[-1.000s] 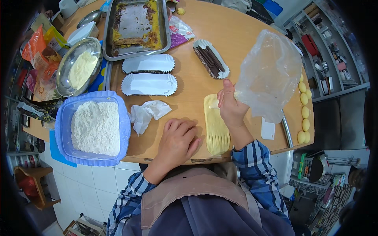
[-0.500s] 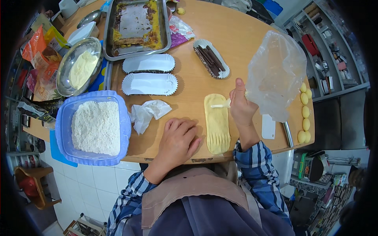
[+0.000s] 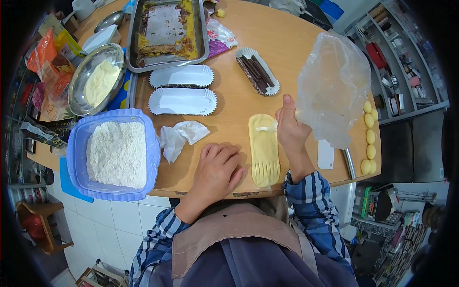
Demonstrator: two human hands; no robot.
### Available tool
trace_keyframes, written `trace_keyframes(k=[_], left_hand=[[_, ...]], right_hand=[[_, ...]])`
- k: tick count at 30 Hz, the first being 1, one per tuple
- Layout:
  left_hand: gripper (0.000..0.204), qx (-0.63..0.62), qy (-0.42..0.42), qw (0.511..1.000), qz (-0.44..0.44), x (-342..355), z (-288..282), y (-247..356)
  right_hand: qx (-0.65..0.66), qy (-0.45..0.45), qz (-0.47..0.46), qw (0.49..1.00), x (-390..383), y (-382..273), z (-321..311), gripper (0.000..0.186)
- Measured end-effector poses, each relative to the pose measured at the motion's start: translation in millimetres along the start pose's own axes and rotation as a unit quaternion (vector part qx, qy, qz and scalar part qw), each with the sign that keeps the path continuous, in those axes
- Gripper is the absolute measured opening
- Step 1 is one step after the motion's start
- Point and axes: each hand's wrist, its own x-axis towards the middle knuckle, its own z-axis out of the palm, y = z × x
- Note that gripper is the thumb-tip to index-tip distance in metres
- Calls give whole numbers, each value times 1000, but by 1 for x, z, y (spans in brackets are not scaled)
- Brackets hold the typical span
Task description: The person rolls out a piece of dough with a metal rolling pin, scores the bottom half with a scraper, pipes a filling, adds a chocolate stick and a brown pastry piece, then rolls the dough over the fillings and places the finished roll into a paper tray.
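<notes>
A flat, long strip of yellow dough [image 3: 263, 148] lies near the table's front edge, its near end cut into narrow slits. My right hand [image 3: 291, 128] is closed, thumb up, around the gathered end of a clear plastic piping bag [image 3: 334, 91], whose wide part spreads out to the right. At the bag's tip, a short line of white filling [image 3: 265, 128] lies across the far part of the dough. Left of the dough, my left hand [image 3: 217, 168] rests palm down on the table, fingers loosely bent and holding nothing.
Left: a purple tub of white flour [image 3: 117, 155], a metal bowl of pale powder [image 3: 101, 81], crumpled tissue [image 3: 179, 138], and white paper cups [image 3: 182, 101]. Far: a messy baking tray [image 3: 165, 33] and a cup of chocolate sticks [image 3: 257, 71]. Right: dough balls [image 3: 370, 137], a white scraper [image 3: 325, 154].
My right hand has shifted slightly left with the piping bag, whose tip stays over the dough. My left hand has not moved.
</notes>
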Motion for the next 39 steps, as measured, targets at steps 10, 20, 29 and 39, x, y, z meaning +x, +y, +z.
trace_keyframes(k=[10, 20, 29, 39], left_hand=[[30, -3, -1, 1000, -3, -1, 0, 0], [31, -5, 2, 1000, 1, 0, 0, 0], [30, 3, -2, 1000, 1, 0, 1, 0], [28, 9, 3, 1000, 0, -1, 1, 0]], right_hand=[[17, -42, 83, 996, -10, -3, 17, 43], [-5, -124, 84, 989, -11, -5, 11, 49], [-62, -73, 61, 994, -5, -2, -5, 55], [-74, -46, -1, 996, -2, -1, -15, 51]])
